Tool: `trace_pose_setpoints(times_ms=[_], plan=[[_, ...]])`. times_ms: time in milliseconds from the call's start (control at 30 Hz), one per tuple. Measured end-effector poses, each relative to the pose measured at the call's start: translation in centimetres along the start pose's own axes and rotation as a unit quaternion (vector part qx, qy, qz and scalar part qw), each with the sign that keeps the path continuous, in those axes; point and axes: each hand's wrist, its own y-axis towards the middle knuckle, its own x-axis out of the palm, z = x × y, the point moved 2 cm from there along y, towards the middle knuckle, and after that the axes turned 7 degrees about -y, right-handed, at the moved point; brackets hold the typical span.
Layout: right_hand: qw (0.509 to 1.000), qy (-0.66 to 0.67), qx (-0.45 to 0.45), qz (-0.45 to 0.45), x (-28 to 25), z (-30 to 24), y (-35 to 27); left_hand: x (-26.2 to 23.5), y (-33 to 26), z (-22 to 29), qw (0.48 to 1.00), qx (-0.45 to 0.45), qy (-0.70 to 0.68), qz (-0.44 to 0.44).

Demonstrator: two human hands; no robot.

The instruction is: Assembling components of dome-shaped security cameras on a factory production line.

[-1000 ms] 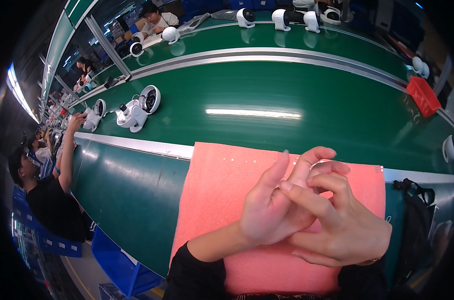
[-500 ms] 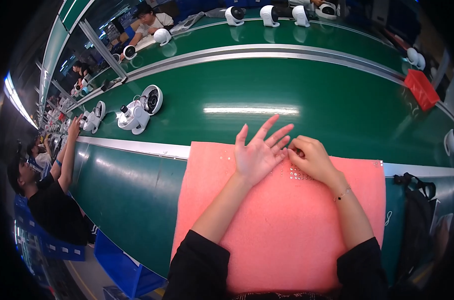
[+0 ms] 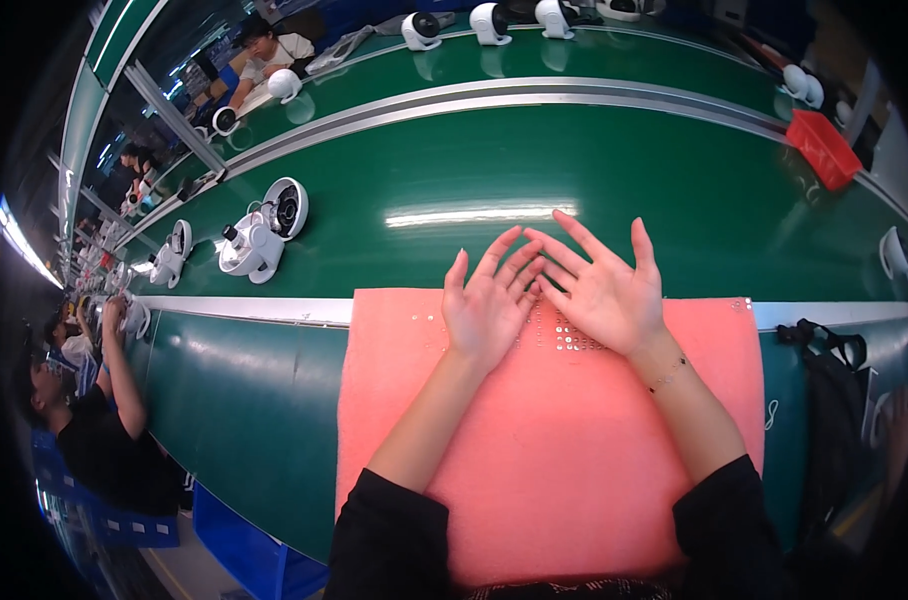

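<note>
My left hand (image 3: pixel 489 305) and my right hand (image 3: pixel 604 290) are held palm up, fingers spread, side by side above the far edge of a pink foam mat (image 3: pixel 544 470). Neither hand holds anything. Their fingertips reach over the green conveyor belt (image 3: pixel 474 170). Several small silver screws (image 3: pixel 566 338) lie in rows on the mat beneath and between the hands, with a few more screws (image 3: pixel 424 322) to the left. A thin bracelet (image 3: pixel 666 374) sits on my right wrist.
A white round device (image 3: pixel 264 235) rides the belt at left, with similar white devices (image 3: pixel 169 255) further along. A red bin (image 3: pixel 822 148) stands at the far right. Other workers (image 3: pixel 94 430) sit at left and across the line. A black bag (image 3: pixel 824 420) lies at right.
My hands have come apart from an interlocked clasp, lain on the mat, and now both are turned palm up with fingers spread, further forward toward the belt.
</note>
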Motion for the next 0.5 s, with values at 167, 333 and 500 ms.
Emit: trace_pose_setpoints(times_ms=[167,333,500], plan=[[0.997,0.043,0.011,-0.059,-0.6,-0.5,-0.3,0.0,0.2,-0.9,0.993,0.017,0.112,-0.017],[0.994,0.009,0.030,-0.106,0.3,-0.7,-0.5,0.6,-0.4,-1.2,0.950,0.074,0.296,-0.069],[0.991,0.026,0.045,-0.124,-0.5,-0.8,-0.7,1.9,-1.4,-2.6,0.748,0.172,0.612,-0.190]])
